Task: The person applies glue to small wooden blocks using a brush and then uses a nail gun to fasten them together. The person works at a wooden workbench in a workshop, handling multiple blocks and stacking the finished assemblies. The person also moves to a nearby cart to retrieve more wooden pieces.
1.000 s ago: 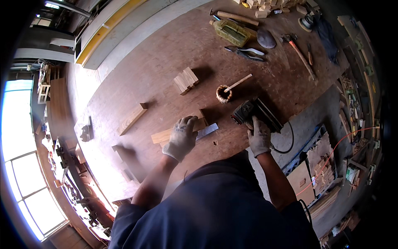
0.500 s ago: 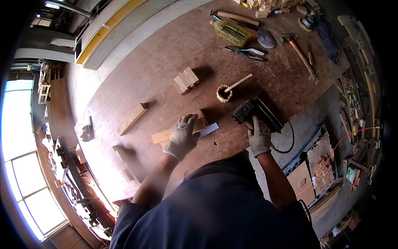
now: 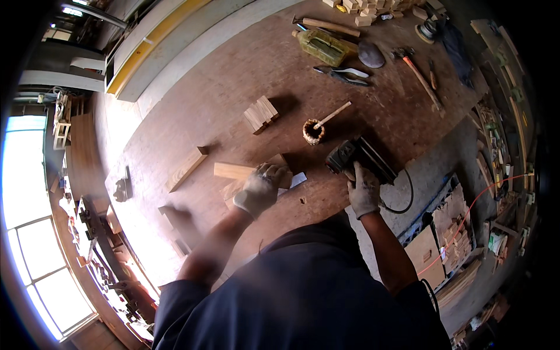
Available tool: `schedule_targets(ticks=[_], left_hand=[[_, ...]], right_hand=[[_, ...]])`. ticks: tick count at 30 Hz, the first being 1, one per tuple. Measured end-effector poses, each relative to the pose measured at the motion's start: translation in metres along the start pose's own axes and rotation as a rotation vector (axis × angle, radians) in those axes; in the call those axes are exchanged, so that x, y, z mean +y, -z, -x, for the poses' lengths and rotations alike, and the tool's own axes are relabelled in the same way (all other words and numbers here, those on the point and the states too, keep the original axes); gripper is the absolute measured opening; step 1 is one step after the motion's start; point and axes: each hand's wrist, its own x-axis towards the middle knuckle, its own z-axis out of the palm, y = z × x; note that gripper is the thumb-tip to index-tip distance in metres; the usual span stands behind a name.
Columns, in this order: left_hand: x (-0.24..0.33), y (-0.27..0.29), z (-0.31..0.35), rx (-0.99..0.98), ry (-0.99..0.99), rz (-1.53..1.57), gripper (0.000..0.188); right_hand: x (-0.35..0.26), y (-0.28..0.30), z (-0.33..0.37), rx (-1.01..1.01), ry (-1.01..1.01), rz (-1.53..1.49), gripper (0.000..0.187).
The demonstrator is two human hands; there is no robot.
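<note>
My left hand (image 3: 261, 189), in a pale work glove, curls its fingers over the right part of a light wooden strip (image 3: 232, 170). Under that hand lies another wooden piece (image 3: 231, 189), partly hidden, and a bluish-white flat strip (image 3: 297, 179) sticks out to the right. My right hand (image 3: 364, 189), gloved too, grips the near side of a black corded power tool (image 3: 373, 160); its exact kind is unclear. Beyond the tool stands a small crusted pot (image 3: 313, 133) with a wooden stick (image 3: 333, 115) in it.
Ahead sits a stack of wooden blocks (image 3: 260, 115); another wooden strip (image 3: 185, 170) lies left. Farther off are a yellowish plastic bottle (image 3: 321, 48), pliers (image 3: 341, 76), a red-headed hammer (image 3: 419, 76) and a sander (image 3: 427, 31). A black cable (image 3: 410, 195) loops beside my right hand.
My left hand has moved slightly right, and its fingers have closed over the wooden strip. The strip has shifted and now lies apart from the piece beneath. My right hand stays at the tool.
</note>
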Motion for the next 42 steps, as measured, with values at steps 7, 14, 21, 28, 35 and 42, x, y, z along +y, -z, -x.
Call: schedule_targets(ticks=[7, 14, 21, 28, 35, 42], left_hand=[[0.000, 0.006, -0.002, -0.043, -0.007, 0.015, 0.058], [0.013, 0.014, -0.005, -0.097, 0.027, -0.045, 0.062], [0.019, 0.018, -0.009, -0.161, 0.055, -0.132, 0.057], [0.018, 0.019, -0.012, -0.172, 0.044, -0.113, 0.054], [0.015, 0.017, -0.012, -0.156, 0.043, -0.125, 0.048], [0.013, 0.016, -0.015, -0.142, 0.027, -0.108, 0.042]], right_hand=[[0.007, -0.006, 0.000, 0.051, 0.008, -0.017, 0.078], [-0.006, 0.010, -0.026, -0.143, -0.095, 0.017, 0.078], [-0.030, 0.092, -0.016, -0.302, -0.084, -0.170, 0.053], [-0.057, 0.106, 0.009, -0.300, -0.123, -0.910, 0.028], [-0.074, 0.077, 0.015, -0.374, -0.129, -0.741, 0.019], [-0.080, 0.072, 0.014, -0.368, -0.145, -0.692, 0.017]])
